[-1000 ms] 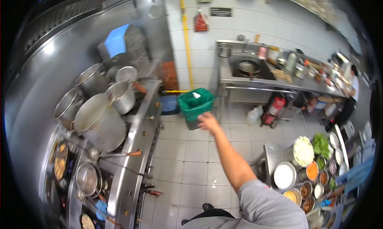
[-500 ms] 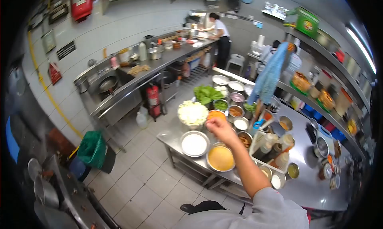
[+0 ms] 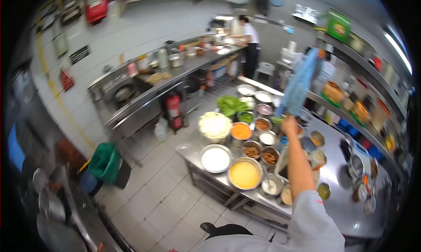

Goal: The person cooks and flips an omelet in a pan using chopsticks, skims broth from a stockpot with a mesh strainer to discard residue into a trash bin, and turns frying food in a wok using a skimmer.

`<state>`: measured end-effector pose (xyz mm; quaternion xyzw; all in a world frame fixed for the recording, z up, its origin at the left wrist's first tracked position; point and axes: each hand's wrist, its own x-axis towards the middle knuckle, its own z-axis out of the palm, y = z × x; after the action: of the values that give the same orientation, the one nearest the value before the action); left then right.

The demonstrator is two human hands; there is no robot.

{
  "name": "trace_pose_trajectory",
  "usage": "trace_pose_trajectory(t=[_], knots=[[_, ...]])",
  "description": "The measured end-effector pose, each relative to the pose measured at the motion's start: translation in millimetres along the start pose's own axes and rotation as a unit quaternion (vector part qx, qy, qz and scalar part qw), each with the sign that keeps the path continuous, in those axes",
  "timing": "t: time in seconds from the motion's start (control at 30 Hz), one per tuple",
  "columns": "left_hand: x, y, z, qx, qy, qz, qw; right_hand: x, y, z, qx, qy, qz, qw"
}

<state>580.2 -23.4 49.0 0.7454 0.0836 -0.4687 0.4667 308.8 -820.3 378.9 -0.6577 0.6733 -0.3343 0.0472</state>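
Note:
My right hand (image 3: 290, 125) reaches over the steel table to the lower end of a hanging light-blue cloth (image 3: 300, 87). Its fingers look closed; blur and angle hide what they hold, and whether it touches the cloth is unclear. Near it stand steel tubs: shredded carrot (image 3: 241, 130), white contents (image 3: 266, 139) and brown cooked pieces (image 3: 269, 156). A pale basin (image 3: 284, 163) with squeeze bottles is partly behind my forearm. Toward the table's left are chopped cabbage (image 3: 215, 125), leafy greens (image 3: 231, 106), a white-filled bowl (image 3: 215, 158) and yellow liquid (image 3: 245, 174). My left hand is outside the view.
A steel shelf (image 3: 351, 103) with jars runs along the right. At the left stand a green-lined bin (image 3: 104, 160), a sink counter (image 3: 144, 94) and a fire extinguisher (image 3: 174, 111). One co-worker (image 3: 251, 43) works at the far counter.
My right hand has moved from above the carrot tub rightward and away to the cloth's lower end. The carrot and brown-filled tubs are now more exposed. The camera view has shifted slightly.

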Motion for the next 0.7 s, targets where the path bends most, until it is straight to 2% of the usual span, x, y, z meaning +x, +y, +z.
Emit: trace_pose_trajectory(t=[0.03,0.07,0.1,0.13,0.17,0.2,0.23,0.27,0.3,0.33,0.37,0.4,0.43,0.47,0.5,0.53,0.57,0.6,0.63,0.7], knots=[[-10,-4,4,-0.026,0.013,0.008,1.0,67,79,76,-0.142,-0.008,-0.144,0.979],[-2,-14,-1,-0.01,0.012,-0.021,1.0,77,90,90,-0.268,0.006,-0.263,0.927],[16,-33,-8,-0.001,0.012,-0.051,0.999,43,22,24,-0.1,-0.093,-0.027,0.99],[17,-50,-9,-0.028,0.013,-0.066,0.997,50,21,24,-0.095,-0.11,-0.078,0.986],[11,-65,-10,-0.054,0.013,-0.08,0.995,58,38,27,-0.315,-0.024,-0.398,0.861],[-1,-78,-9,-0.077,0.035,-0.076,0.994,119,95,77,-0.293,0.002,-0.42,0.859],[-12,-89,-9,-0.092,0.054,-0.07,0.992,97,46,47,-0.299,-0.094,-0.187,0.931],[-21,-97,-10,-0.098,0.06,-0.076,0.99,52,18,2,-0.063,-0.059,-0.244,0.966],[-29,-100,-10,-0.098,0.06,-0.079,0.99,92,30,25,0.007,0.009,-0.224,0.975],[-35,-104,-9,-0.116,0.073,-0.085,0.987,121,34,22,-0.016,-0.062,-0.181,0.981],[-39,-107,-6,-0.112,0.07,-0.078,0.988,136,37,21,0.04,0.001,-0.291,0.956],[-45,-111,-5,-0.104,0.066,-0.071,0.99,122,10,-2,0.018,0.035,-0.284,0.958],[-51,-112,-3,-0.112,0.072,-0.073,0.988,107,-29,-44,-0.031,-0.084,-0.223,0.971],[-57,-110,-1,-0.093,0.058,-0.05,0.993,138,-24,-36,0.052,-0.001,-0.335,0.941],[-60,-104,4,-0.077,0.044,-0.025,0.996,135,-49,-67,0.036,-0.041,-0.321,0.945],[-67,-93,7,-0.086,0.051,-0.023,0.995,136,-70,-80,0.087,0.033,-0.41,0.907],[-80,-77,8,-0.108,0.036,0.003,0.993,115,-102,-114,0.151,-0.052,-0.388,0.907],[-94,-58,8,-0.129,0.021,0.031,0.991,54,-149,-157,0.212,-0.137,-0.363,0.897],[-110,-39,8,-0.161,0.005,0.057,0.985,-6,-186,-168,0.353,-0.075,-0.394,0.845],[-152,7,8,-0.198,-0.027,0.132,0.971,-149,-250,-235,0.357,-0.196,-0.436,0.803]])
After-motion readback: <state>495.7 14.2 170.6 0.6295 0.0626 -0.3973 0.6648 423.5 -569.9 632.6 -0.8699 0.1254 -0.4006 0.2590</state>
